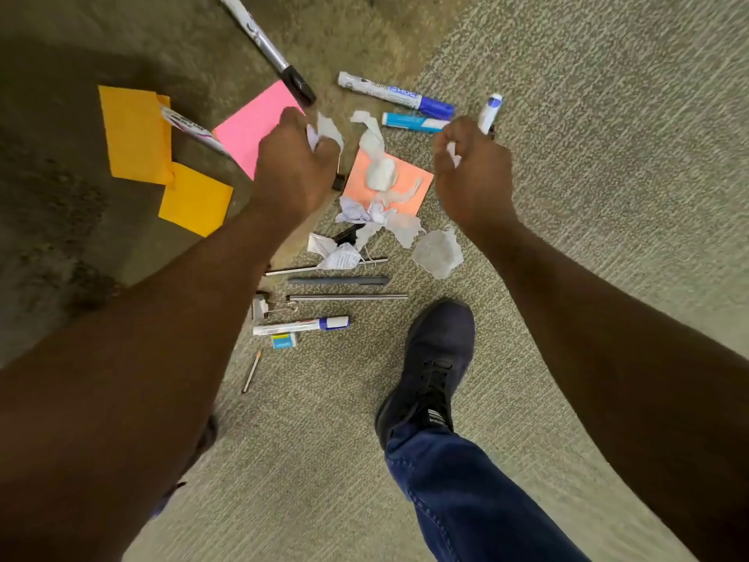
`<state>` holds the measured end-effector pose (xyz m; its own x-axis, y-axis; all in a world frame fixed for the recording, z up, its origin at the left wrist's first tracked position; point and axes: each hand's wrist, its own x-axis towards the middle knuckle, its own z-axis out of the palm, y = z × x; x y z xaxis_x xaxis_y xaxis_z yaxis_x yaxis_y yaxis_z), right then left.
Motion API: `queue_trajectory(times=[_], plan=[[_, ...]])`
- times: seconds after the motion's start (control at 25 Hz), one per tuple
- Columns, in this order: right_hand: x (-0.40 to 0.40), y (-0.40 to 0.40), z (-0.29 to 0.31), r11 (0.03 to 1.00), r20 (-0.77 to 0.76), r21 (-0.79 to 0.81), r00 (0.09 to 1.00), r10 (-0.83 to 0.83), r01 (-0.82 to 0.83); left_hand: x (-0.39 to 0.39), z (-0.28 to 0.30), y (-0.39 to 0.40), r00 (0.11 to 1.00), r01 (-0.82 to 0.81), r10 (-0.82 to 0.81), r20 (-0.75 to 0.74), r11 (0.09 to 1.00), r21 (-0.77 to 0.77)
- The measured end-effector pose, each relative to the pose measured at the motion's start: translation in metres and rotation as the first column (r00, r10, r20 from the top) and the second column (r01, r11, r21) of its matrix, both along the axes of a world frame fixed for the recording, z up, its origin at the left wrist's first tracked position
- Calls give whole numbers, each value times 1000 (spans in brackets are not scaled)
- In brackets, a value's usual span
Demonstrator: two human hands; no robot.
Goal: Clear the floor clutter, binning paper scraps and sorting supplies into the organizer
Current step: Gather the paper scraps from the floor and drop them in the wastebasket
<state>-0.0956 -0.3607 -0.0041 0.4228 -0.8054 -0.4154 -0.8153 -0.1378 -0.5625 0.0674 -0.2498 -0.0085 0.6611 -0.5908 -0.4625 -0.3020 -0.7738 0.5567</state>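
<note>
My left hand (292, 168) is curled round a crumpled white paper scrap (326, 129) above the pink sheet (251, 129). My right hand (472, 168) grips a white paper scrap (453, 152); a blue-capped marker (489, 112) sticks out beyond its knuckles, and whether the hand holds it is unclear. Between the hands, more white paper scraps (381, 174) lie on a salmon sticky pad (409, 178) and on the carpet (437, 253). Markers (395, 93) and a blue pen (413, 122) lie further off.
Orange sheets (135, 135) lie at left. A black marker (265, 42) points in from the top. Pens, a ruler (348, 297), a binder clip (261, 308), a white marker (300, 325) and a pencil (251, 371) lie near my shoe (429, 367). Grey carpet (608, 176) lies to the right.
</note>
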Motion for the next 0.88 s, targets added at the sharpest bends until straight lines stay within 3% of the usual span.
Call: queue_trajectory(times=[0.16,0.28,0.4,0.52,0.68,0.76,0.88], plan=[[-30,39,0,997,-224,39,971,80,-73,-17,20,43,998,61,-58,-32,995,82],[-52,63,-2,991,-352,42,927,132,-126,-37,25,61,990,140,-139,-17,989,57],[-64,79,-13,987,-385,130,912,142,-99,-51,17,55,971,239,-238,-11,970,45],[-68,85,-24,985,-369,114,915,163,-130,-60,-2,37,942,332,-335,-8,930,160],[-66,80,-23,992,-243,98,964,104,-83,-61,-22,33,855,489,-517,32,826,281],[-59,79,-17,996,-196,83,980,30,-14,-58,-17,43,883,463,-469,-5,869,177],[-47,80,0,994,-192,103,981,-26,46,-57,14,63,957,250,-250,-148,968,-21]])
